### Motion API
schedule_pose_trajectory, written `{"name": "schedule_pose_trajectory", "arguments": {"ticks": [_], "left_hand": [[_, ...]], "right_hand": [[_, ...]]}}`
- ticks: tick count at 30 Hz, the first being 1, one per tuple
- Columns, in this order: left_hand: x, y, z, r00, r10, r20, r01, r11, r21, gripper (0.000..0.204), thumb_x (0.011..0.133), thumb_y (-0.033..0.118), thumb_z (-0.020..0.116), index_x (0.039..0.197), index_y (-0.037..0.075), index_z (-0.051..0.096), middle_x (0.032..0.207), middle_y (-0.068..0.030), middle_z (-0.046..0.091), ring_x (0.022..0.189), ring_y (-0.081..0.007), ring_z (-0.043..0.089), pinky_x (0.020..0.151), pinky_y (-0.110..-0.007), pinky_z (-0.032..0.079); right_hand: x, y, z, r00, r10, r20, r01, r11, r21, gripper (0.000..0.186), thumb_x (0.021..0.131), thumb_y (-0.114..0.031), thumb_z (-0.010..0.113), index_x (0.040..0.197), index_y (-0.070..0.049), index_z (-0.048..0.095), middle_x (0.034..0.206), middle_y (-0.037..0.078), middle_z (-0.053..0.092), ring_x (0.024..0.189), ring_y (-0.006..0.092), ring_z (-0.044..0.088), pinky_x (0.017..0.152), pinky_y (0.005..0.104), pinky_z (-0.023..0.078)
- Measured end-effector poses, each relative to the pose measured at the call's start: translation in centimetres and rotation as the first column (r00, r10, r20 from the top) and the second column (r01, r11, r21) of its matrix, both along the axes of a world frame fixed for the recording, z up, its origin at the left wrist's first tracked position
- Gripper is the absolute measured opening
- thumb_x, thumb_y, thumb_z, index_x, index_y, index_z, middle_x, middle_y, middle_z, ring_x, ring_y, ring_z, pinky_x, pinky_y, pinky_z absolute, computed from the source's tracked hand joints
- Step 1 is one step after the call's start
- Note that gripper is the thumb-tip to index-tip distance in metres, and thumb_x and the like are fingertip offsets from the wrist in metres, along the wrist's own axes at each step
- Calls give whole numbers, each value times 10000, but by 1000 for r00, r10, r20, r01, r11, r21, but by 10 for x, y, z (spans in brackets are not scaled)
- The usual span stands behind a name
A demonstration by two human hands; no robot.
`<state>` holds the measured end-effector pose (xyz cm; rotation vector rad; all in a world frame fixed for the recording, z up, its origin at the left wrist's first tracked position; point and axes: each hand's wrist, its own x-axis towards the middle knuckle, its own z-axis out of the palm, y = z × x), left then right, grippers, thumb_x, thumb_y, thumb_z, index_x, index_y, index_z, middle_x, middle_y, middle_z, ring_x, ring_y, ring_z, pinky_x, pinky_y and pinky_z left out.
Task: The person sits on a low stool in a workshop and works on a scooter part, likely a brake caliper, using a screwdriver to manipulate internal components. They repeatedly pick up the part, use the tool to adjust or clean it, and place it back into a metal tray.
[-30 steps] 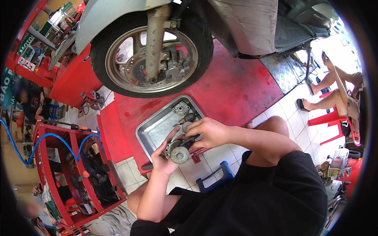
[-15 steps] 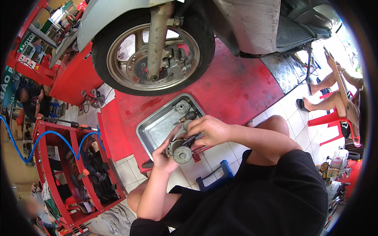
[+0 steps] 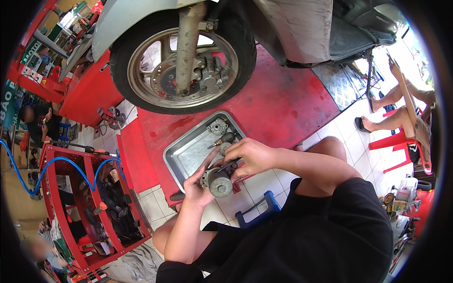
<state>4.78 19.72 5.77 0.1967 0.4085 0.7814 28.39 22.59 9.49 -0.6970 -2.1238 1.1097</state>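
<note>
Motor (image 3: 218,183) just tipped slightly, more of its side showing: still being turned, not set down. Sits by near edge of tray (image 3: 186,156). Left hand (image 3: 196,189): fingers grasping motor. Right hand (image 3: 250,157): fingers against motor, hold hidden, can't tell.

The motor-like cylinder (image 3: 220,184) has a dull, scuffed grey metal surface. The tray (image 3: 188,153) is smooth, softly shining sheet metal; near its far right corner, the cast-metal housing (image 3: 217,126) looks matt. The tyre (image 3: 244,70) is matt black rubber.
</note>
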Motion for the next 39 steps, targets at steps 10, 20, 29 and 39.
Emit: {"name": "schedule_pose_trajectory", "arguments": {"ticks": [10,20,29,39], "left_hand": [[0,0,2,999,-34,31,33,999,4,871,888,293,594,1592,56,139,1451,-311,428,1296,-452,499,899,-562,533],[-6,3,1,989,76,124,-75,997,-14,799,891,268,582,1558,7,229,1287,-215,555,1258,-465,493,979,-549,488],[-20,7,-7,980,184,79,-180,982,-61,637,915,314,522,1440,-35,431,1232,-155,590,1267,-443,473,905,-518,479],[-12,3,-17,991,135,0,-135,990,-37,589,937,324,486,1384,-60,474,1256,-178,590,1206,-431,524,920,-544,495]], "right_hand": [[1,3,-1,997,68,-43,-67,997,36,336,727,-86,816,1011,22,672,892,149,656,815,357,637,702,426,501],[22,17,16,997,-73,31,74,997,-33,231,919,-160,668,1024,45,656,959,198,649,873,369,641,736,431,504],[29,-4,46,911,-372,-176,373,927,-25,83,925,11,592,987,34,643,883,162,686,828,365,675,739,390,543],[12,-18,52,880,-227,-418,240,971,-23,104,908,105,550,972,48,609,926,153,692,858,299,710,729,375,572]]}}
